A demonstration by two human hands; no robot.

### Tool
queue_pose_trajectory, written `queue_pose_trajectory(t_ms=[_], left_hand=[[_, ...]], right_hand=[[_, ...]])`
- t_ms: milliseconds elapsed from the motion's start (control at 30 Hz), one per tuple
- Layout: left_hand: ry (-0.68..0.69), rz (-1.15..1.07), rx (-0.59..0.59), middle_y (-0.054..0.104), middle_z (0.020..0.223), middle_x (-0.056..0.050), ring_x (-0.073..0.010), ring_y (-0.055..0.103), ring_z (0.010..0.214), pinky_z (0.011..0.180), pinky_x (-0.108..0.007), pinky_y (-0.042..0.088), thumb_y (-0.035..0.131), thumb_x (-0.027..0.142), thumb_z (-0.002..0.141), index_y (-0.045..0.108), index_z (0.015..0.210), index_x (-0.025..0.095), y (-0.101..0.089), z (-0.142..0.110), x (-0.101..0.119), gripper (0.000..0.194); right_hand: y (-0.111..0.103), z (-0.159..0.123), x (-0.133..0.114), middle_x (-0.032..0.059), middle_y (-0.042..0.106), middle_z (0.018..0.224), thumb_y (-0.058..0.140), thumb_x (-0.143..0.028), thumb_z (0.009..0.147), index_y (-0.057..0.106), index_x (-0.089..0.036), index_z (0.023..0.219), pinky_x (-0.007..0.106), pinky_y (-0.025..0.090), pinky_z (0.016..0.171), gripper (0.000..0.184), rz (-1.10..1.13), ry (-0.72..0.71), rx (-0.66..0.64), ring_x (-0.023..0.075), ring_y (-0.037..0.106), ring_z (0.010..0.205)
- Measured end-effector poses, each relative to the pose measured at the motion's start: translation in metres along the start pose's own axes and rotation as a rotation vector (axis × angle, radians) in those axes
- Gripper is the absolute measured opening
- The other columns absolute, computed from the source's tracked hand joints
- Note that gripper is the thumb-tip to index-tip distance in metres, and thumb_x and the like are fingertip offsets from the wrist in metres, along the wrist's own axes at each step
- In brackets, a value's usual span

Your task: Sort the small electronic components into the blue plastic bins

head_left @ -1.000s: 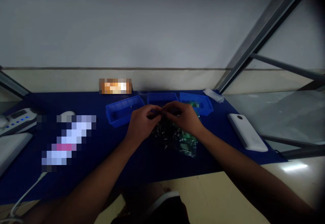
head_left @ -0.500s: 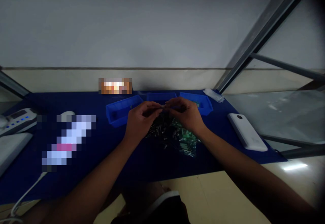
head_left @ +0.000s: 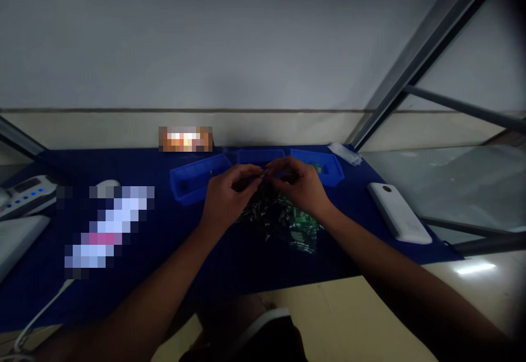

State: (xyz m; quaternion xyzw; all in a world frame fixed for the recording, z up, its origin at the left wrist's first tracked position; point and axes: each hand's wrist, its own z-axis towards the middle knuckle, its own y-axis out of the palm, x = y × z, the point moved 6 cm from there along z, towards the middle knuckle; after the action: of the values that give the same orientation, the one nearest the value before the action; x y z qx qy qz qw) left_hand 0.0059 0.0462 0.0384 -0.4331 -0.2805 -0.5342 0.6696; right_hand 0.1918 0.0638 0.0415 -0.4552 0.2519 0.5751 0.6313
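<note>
My left hand (head_left: 228,192) and my right hand (head_left: 299,184) meet above a pile of small dark parts and green circuit boards (head_left: 283,222) on a blue mat (head_left: 172,252). The fingertips of both hands pinch one tiny light-coloured part (head_left: 262,174) between them. Its shape is too small to make out. Three blue bins stand just behind the hands: a left bin (head_left: 193,178), a middle bin (head_left: 258,156) and a right bin (head_left: 324,165).
A white phone-like device (head_left: 398,211) lies on the mat at the right. At the left are a white mouse (head_left: 107,184), a power strip with blue lights (head_left: 24,195) and a white cable (head_left: 39,312). A metal frame (head_left: 415,61) rises at the right.
Both hands have lifted slightly off the pile and now hold the tiny part pinched between their fingertips; the view has barely shifted.
</note>
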Motion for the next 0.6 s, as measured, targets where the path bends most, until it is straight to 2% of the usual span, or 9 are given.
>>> queue_pose_trajectory(t_ms=[200,300,467,600], left_hand=[[0.139,0.195,0.008,0.081,0.11,0.0,-0.0183,0.078,0.098,0.093,-0.032,0.061,0.072,0.023,0.095,0.075,0.117,0.027,-0.006,0.002,0.012,0.022],[0.252,0.337,0.071,0.077,0.112,-0.001,-0.0177,0.074,0.1,0.097,-0.033,0.058,0.066,0.019,0.098,0.076,0.116,0.026,-0.015,0.003,0.023,0.022],[0.299,0.588,0.282,0.073,0.112,-0.004,-0.0257,0.067,0.113,0.106,-0.046,0.051,0.065,0.018,0.096,0.075,0.111,0.026,-0.044,0.009,0.028,0.02],[0.275,0.655,0.303,0.07,0.117,-0.006,-0.031,0.062,0.122,0.112,-0.054,0.045,0.062,0.01,0.09,0.075,0.105,0.027,-0.055,0.013,0.019,0.026]], right_hand=[[-0.001,0.0,-0.003,0.0019,0.08,0.111,0.074,-0.022,0.09,0.076,-0.027,0.108,0.033,0.063,0.081,0.019,-0.085,-0.027,-0.034,0.0208,0.076,0.102],[-0.002,0.0,-0.005,0.0022,0.08,0.112,0.074,-0.023,0.092,0.076,-0.026,0.109,0.032,0.062,0.078,0.018,-0.103,-0.041,-0.028,0.0202,0.076,0.101],[0.002,0.0,-0.01,0.0021,0.079,0.106,0.072,-0.021,0.094,0.075,-0.025,0.111,0.031,0.06,0.077,0.018,-0.264,-0.106,-0.049,0.0185,0.075,0.095],[0.008,-0.002,-0.012,0.0029,0.077,0.105,0.072,-0.016,0.093,0.075,-0.024,0.11,0.033,0.058,0.084,0.019,-0.387,-0.202,-0.124,0.0188,0.073,0.094]])
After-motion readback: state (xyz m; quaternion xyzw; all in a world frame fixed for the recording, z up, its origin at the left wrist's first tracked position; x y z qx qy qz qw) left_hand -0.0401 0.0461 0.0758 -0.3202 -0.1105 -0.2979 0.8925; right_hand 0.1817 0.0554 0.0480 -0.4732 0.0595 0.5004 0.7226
